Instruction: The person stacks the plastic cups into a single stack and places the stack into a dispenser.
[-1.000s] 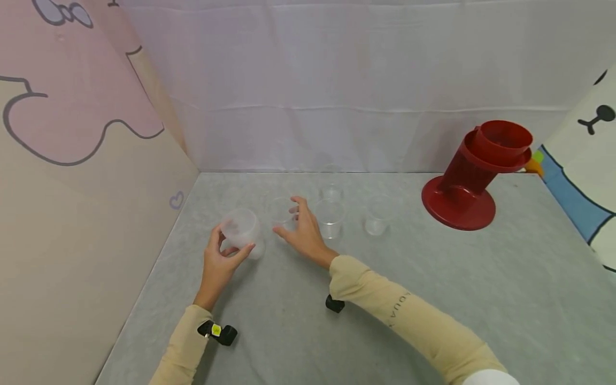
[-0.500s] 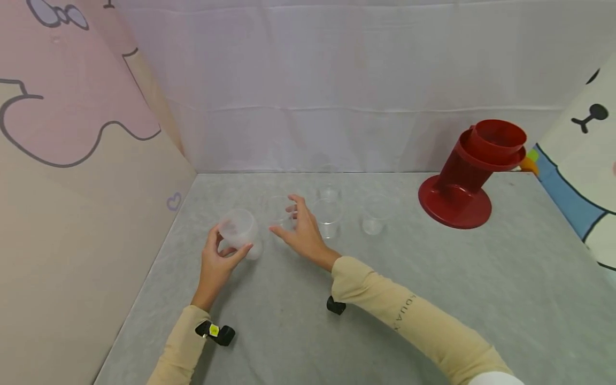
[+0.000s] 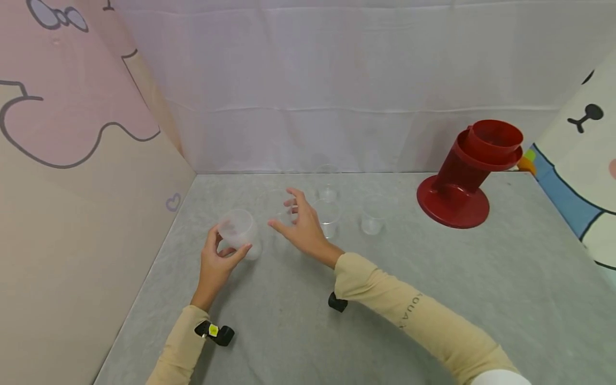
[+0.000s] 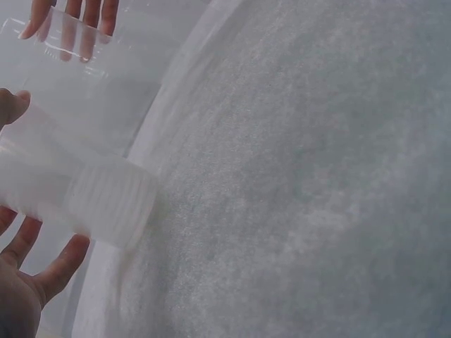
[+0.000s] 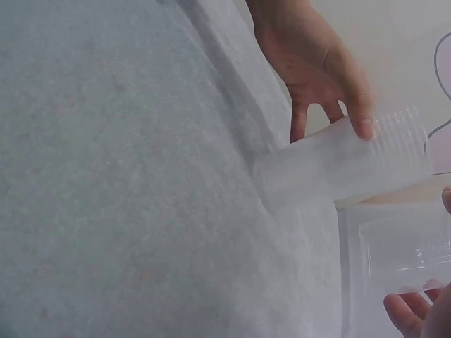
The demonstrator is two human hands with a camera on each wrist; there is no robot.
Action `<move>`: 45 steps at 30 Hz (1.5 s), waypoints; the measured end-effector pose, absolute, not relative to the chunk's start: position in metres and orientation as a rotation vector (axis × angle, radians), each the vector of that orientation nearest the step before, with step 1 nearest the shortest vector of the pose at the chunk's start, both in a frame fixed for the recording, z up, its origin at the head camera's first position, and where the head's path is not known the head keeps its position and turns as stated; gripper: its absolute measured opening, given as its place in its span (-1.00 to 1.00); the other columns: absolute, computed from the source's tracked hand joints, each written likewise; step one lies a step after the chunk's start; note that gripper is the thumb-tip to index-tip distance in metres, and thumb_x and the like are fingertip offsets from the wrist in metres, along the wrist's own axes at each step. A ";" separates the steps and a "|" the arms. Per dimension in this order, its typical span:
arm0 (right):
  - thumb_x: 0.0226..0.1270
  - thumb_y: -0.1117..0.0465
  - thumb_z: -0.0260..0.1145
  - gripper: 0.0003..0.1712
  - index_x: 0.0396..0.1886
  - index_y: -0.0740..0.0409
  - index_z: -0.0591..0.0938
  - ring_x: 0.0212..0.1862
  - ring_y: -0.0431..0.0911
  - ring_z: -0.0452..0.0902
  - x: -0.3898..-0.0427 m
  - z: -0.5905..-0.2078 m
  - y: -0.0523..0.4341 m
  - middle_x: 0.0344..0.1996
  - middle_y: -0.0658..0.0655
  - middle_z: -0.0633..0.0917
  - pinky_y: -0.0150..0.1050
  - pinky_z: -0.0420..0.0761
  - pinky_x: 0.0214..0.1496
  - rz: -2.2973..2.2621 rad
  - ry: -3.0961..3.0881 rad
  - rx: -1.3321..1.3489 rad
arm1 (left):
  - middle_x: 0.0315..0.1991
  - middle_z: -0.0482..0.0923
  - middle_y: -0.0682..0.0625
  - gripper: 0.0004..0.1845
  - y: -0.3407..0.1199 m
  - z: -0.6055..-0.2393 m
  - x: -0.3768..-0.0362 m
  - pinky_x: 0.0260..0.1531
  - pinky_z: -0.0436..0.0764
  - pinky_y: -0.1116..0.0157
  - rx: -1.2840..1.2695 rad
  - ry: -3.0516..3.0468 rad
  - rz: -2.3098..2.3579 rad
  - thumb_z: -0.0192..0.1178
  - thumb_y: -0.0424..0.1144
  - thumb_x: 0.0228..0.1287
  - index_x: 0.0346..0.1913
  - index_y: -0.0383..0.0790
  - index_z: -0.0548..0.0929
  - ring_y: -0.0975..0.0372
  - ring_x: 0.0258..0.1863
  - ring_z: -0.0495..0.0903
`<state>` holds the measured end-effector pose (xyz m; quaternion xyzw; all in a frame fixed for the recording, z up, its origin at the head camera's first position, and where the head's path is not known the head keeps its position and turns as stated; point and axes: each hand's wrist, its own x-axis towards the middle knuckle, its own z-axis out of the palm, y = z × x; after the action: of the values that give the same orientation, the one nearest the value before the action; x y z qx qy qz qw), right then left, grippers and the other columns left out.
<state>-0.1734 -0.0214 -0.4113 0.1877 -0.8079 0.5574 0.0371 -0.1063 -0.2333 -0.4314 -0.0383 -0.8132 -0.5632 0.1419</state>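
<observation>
In the head view my left hand [image 3: 216, 264] grips a stack of nested clear plastic cups [image 3: 243, 232] at the left of the table. The stack's ribbed rims [image 5: 400, 144] show in the right wrist view, its lower end close to the tabletop. Beside it, my right hand [image 3: 305, 230] holds a single clear plastic cup [image 3: 277, 206] between thumb and fingers. In the left wrist view this cup [image 4: 91, 91] is see-through, with fingers visible behind it. Its exact outline is faint in the head view.
Just right of my right hand stands a clear cup [image 3: 328, 216], with another clear cup [image 3: 328, 190] behind it. A further clear cup [image 3: 373, 218] is to their right. At the back right, a tilted red tube on a round base [image 3: 454, 200] stands on the grey table [image 3: 433, 278].
My right hand has shifted slightly away from me, and the single cup has moved with it. The left hand and its stack stay almost in place.
</observation>
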 end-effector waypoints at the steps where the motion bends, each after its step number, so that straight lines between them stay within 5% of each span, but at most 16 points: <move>1: 0.14 0.03 0.45 -0.09 0.39 0.01 0.16 -0.02 0.01 0.48 -0.174 -0.410 -0.021 0.00 0.12 0.51 -0.09 0.58 0.00 1.712 -2.475 0.579 | 0.17 0.36 -0.12 -0.21 -0.234 -0.432 -0.106 -0.17 0.61 0.06 -0.111 -2.348 -1.625 0.41 -0.40 0.04 0.34 -0.29 0.26 0.31 0.06 0.41; 38: 0.07 0.11 0.50 -0.11 0.36 0.01 0.25 -0.05 -0.09 0.52 -0.184 -0.342 -0.020 -0.03 0.08 0.53 -0.31 0.59 -0.08 1.766 -2.329 0.759 | 0.17 0.37 -0.07 -0.23 -0.235 -0.432 -0.108 -0.17 0.62 0.27 -0.078 -2.352 -1.637 0.42 -0.36 0.04 0.32 -0.28 0.27 0.25 0.08 0.40; 45: 0.08 0.16 0.49 -0.12 0.36 0.02 0.25 -0.03 -0.12 0.53 -0.182 -0.335 -0.027 -0.01 0.09 0.55 -0.33 0.58 -0.06 1.794 -2.290 0.851 | 0.17 0.37 -0.10 -0.22 -0.234 -0.432 -0.109 -0.13 0.60 0.08 -0.080 -2.348 -1.656 0.42 -0.36 0.04 0.33 -0.29 0.27 0.25 0.07 0.41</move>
<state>-0.1823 -0.0274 -0.3352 0.2804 -0.7543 0.5910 0.0552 -0.1086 -0.2342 -0.4320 -0.0275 -0.8096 -0.5711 0.1329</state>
